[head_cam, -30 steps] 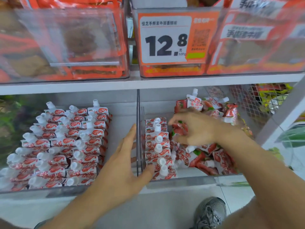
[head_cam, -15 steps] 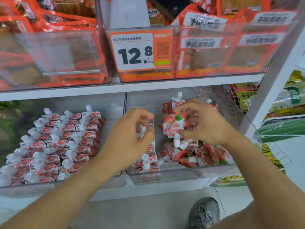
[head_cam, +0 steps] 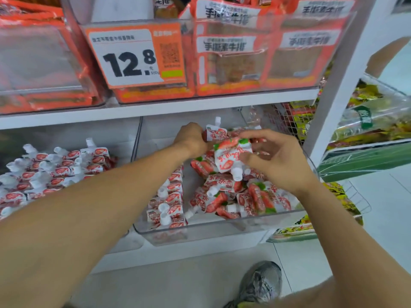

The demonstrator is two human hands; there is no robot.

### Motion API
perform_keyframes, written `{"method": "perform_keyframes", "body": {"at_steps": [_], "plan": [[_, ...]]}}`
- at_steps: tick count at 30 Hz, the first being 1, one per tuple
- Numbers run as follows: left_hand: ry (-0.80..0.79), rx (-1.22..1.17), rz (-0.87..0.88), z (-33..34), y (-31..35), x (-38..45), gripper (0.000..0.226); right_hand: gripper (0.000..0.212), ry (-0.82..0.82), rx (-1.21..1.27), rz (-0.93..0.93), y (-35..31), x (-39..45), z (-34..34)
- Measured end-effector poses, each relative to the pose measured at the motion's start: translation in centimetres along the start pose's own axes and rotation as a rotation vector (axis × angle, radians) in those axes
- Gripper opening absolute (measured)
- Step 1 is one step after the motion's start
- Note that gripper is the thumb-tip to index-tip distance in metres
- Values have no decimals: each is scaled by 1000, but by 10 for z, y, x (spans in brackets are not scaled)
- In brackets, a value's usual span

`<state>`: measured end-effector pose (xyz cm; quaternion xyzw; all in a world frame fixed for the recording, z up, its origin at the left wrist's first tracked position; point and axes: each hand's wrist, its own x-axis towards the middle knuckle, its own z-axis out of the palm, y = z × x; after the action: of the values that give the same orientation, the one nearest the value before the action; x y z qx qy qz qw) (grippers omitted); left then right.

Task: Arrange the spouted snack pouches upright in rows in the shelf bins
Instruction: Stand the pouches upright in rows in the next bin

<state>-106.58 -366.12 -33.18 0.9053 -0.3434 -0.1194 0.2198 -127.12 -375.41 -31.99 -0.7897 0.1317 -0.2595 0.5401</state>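
While the right hand [head_cam: 275, 161] pinches an upside-down pouch [head_cam: 232, 157] — soft, light, slippery — the left hand [head_cam: 191, 138] grips another pouch [head_cam: 216, 134]; its stiff spout likely offers the surest hold.

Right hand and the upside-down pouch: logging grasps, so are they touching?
Touching. The head view shows the right hand pinching the upside-down pouch, thumb and fingers on its edges.

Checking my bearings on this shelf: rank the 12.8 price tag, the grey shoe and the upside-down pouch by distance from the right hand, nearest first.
1. Upside-down pouch: held in the right hand, spout pointing down.
2. Price tag: on the upper shelf bin, up and to the left.
3. Grey shoe: on the floor, well below.
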Motion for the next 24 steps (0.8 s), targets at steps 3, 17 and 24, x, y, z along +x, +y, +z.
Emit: {"method": "perform_keyframes", "body": {"at_steps": [3,17,24], "plan": [[76,-53,42,-16,2,-14,20,34,2,87,101,-4,6,0],[-35,-973,-14,-49,-24,-128,32,35,-126,611,732,-29,27,44],[-140,-810,28,-37,-13,-141,43,79,-87,-240,586,-24,28,70]]}}
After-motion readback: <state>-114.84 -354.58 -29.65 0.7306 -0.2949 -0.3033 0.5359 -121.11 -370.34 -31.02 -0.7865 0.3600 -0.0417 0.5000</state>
